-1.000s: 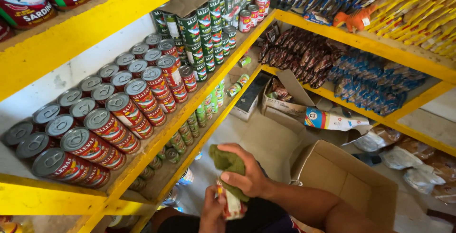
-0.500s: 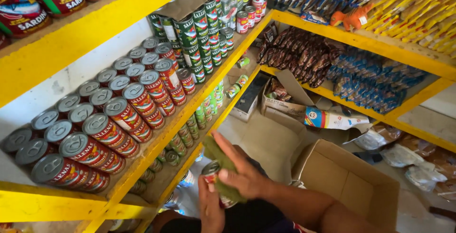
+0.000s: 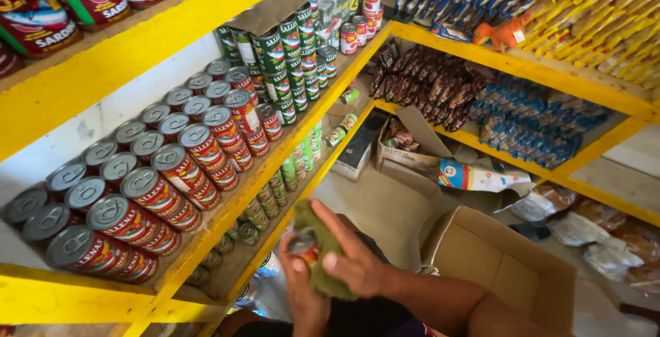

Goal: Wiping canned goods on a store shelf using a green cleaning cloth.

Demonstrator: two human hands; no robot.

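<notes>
At the bottom centre my left hand (image 3: 302, 292) grips a small can (image 3: 304, 246) with a silver top and a red side. Over that can my right hand (image 3: 354, 261) presses an olive-green cloth (image 3: 323, 258), wrapping most of it. Both hands sit just in front of the yellow shelf edge (image 3: 275, 172). Rows of red cans (image 3: 148, 193) stacked two high fill the shelf to the left, a short way from my hands.
Green cans (image 3: 282, 55) stand further along the same shelf. An open cardboard box (image 3: 509, 268) sits on the floor at the right. Dark and blue snack packets (image 3: 481, 103) fill the right-hand yellow shelves. Small green cans (image 3: 275, 186) line the lower shelf.
My hands have turned the can upright inside the cloth, and the right hand now covers it from the right side. The view has shifted slightly.
</notes>
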